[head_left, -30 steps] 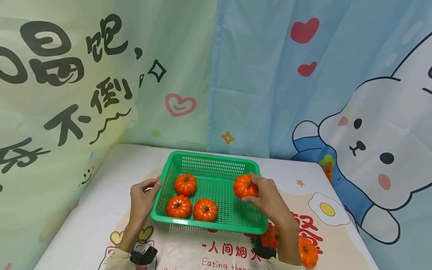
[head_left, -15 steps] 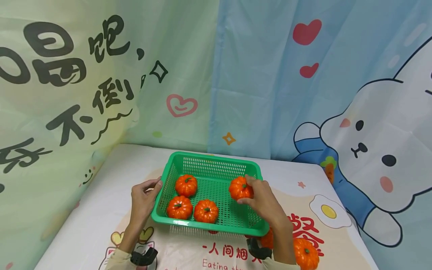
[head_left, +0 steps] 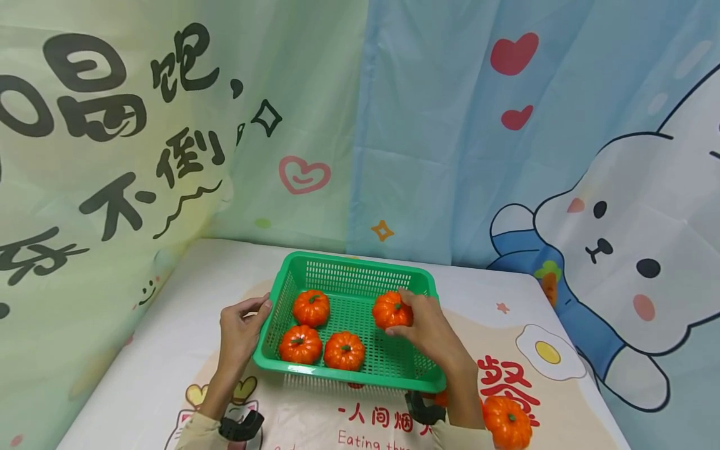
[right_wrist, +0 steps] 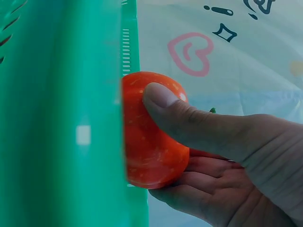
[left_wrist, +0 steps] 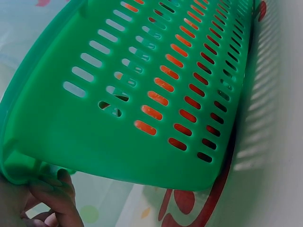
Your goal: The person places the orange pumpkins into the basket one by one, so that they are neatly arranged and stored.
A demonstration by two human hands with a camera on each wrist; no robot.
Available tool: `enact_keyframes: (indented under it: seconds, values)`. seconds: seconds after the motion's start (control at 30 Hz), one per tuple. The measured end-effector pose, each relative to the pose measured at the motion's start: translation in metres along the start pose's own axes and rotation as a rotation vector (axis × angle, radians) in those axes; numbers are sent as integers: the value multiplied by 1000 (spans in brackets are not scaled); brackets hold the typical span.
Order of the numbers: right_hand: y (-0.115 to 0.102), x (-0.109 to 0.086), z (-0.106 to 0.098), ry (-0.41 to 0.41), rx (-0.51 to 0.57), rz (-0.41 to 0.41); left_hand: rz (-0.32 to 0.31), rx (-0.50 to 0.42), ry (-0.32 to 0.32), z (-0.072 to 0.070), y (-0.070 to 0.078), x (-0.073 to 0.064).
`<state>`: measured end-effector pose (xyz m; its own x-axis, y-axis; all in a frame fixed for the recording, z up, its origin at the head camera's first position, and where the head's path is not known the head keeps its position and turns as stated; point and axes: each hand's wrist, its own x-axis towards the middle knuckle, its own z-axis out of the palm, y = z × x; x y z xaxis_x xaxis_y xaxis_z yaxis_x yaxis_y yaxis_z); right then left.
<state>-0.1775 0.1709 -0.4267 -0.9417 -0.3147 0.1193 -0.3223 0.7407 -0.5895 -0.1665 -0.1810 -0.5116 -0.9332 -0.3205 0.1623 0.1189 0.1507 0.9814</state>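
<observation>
Three glossy orange ribbed pumpkins point(head_left: 344, 351) lie towards the left inside a slotted green plastic basket point(head_left: 349, 280), near the far edge of the white-covered desk point(head_left: 205, 281). My right grip point(head_left: 432, 328) clasps a fourth orange pumpkin point(head_left: 389, 310) between thumb and fingers over the basket's right half; whether it touches bottom I can't tell. Best to lower it gently, wrist clear of the rim, while my left grip point(head_left: 240, 330) pinches the basket's left end for steadiness. A loose orange pumpkin point(head_left: 508, 422) lies towards the desk's right edge.
</observation>
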Motion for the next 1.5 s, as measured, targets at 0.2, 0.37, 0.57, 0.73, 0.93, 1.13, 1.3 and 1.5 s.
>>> enact_keyframes:
  seconds: [0.2,0.37,0.57,0.73,0.93,1.13,1.3,1.5]
  values:
    - [-3,4,3,0,-2,-13,-1,-14,-1,0,-1,0]
    - [-5,9,7,-15,-5,-26,12,-7,7,0,-1,0]
    - [-8,13,11,-26,-8,-37,25,-10,-5,-1,1,1]
    - [-12,16,13,-31,-8,-61,25,-6,-3,0,1,1]
    - [-18,18,13,-45,6,-51,19,-5,-6,0,-1,1]
    - [-22,20,14,-54,-1,-53,14,0,-8,-1,-2,0]
    - [-24,24,14,-62,-7,-89,17,-5,-10,-1,-1,0]
    - [-28,28,10,-81,-9,-131,17,-11,1,0,1,-1]
